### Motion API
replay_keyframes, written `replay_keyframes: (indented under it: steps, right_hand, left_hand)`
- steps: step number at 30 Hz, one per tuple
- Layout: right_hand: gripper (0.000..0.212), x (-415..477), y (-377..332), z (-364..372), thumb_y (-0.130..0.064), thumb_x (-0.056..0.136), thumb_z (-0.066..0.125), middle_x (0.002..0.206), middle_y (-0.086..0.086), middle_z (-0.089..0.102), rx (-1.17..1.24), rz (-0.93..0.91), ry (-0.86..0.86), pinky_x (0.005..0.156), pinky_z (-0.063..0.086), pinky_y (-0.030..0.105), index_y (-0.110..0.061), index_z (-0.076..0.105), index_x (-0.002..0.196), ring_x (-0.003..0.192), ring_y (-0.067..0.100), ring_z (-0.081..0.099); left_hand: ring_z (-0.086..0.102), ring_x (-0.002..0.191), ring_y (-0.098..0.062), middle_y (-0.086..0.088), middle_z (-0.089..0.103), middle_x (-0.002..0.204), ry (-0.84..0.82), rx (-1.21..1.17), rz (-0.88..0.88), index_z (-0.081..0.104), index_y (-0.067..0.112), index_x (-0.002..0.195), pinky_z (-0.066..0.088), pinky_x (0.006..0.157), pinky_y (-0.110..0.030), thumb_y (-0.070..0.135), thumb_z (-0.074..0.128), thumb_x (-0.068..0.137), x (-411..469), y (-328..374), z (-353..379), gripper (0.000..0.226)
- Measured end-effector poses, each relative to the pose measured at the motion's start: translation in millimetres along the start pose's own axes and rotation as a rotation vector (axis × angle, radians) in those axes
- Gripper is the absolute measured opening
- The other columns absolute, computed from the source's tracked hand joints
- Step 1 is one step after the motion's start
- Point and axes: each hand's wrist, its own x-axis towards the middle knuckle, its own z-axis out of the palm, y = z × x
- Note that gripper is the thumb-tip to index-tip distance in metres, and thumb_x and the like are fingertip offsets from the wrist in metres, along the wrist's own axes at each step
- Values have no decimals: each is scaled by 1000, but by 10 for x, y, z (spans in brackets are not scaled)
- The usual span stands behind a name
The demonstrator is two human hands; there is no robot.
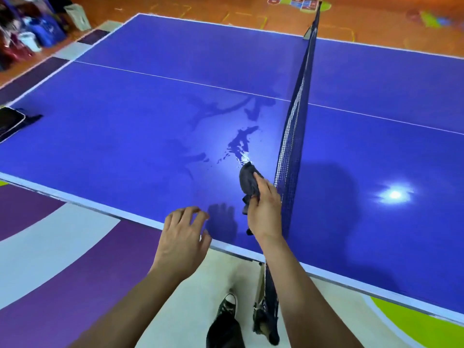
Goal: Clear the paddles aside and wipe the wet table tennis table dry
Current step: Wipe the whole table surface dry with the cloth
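Note:
The blue table tennis table point(125, 136) fills the view, with dark water puddles point(238, 144) and damp streaks on its near half just left of the net. My right hand point(266, 207) grips a bunched dark grey cloth point(247, 182) pressed on the table at the lower end of the puddles, right beside the net. My left hand point(182, 237) hovers over the near table edge with fingers spread and holds nothing. A dark paddle case point(11, 121) lies at the table's far left corner. No bare paddle is visible.
The dark net point(296, 126) crosses the table from the near edge to the far side, just right of my right hand. Bags point(32, 33) stand on the floor at the back left. My shoe point(227, 305) is below the table edge on the coloured floor.

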Motion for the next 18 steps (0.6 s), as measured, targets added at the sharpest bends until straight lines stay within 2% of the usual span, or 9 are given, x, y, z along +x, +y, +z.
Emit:
replay_keyframes:
  steps: [4,7,9,11,13,15,18]
  right_hand:
    - [61,670,126,224,-2,96,53,150,7,44,-70,50,12,107,45,55,-26,43,151,133,30,46]
    - [60,1112,151,289,-5,97,54,152,6,41,-112,88,62,107,45,53,-26,42,152,134,27,44]
    - [61,1406,186,338,-8,97,56,155,7,40,-178,80,129,109,42,53,-25,40,154,138,27,41]
    - [62,1683,326,457,-19,97,57,159,10,37,-302,81,148,112,36,56,-25,38,155,143,29,37]
    - [62,1880,559,618,-37,99,53,164,11,28,-471,150,24,121,21,55,-27,34,157,151,29,26]
    - [62,2015,830,792,-46,100,48,166,10,25,-585,184,-94,125,10,51,-26,34,157,153,28,20]
    - [59,2160,1095,961,-46,98,50,160,12,37,-637,114,-6,125,18,48,-21,43,151,149,30,31]
  left_hand:
    - [57,104,-31,-2,62,116,-57,0,-21,67,22,111,42,93,-41,35,39,89,511,-318,106,38]
    - [56,104,-30,-1,61,115,-71,-17,-8,66,21,111,40,94,-40,34,39,89,835,-487,245,37]
    - [57,103,-31,-2,61,114,-94,-33,3,66,20,111,39,93,-40,34,40,88,1102,-573,386,38]
    - [57,103,-32,-3,61,115,-124,-50,15,66,20,111,38,93,-41,34,41,86,1417,-636,573,38]
    - [57,103,-33,-5,61,115,-141,-61,50,65,19,112,40,93,-42,34,41,86,1752,-685,792,38]
    - [57,100,-35,-7,60,115,-155,-72,98,65,17,113,41,90,-43,31,44,87,2082,-738,1026,36]
    - [56,102,-33,-6,59,118,-196,-109,149,63,17,117,43,91,-42,31,44,88,2561,-807,1305,38]
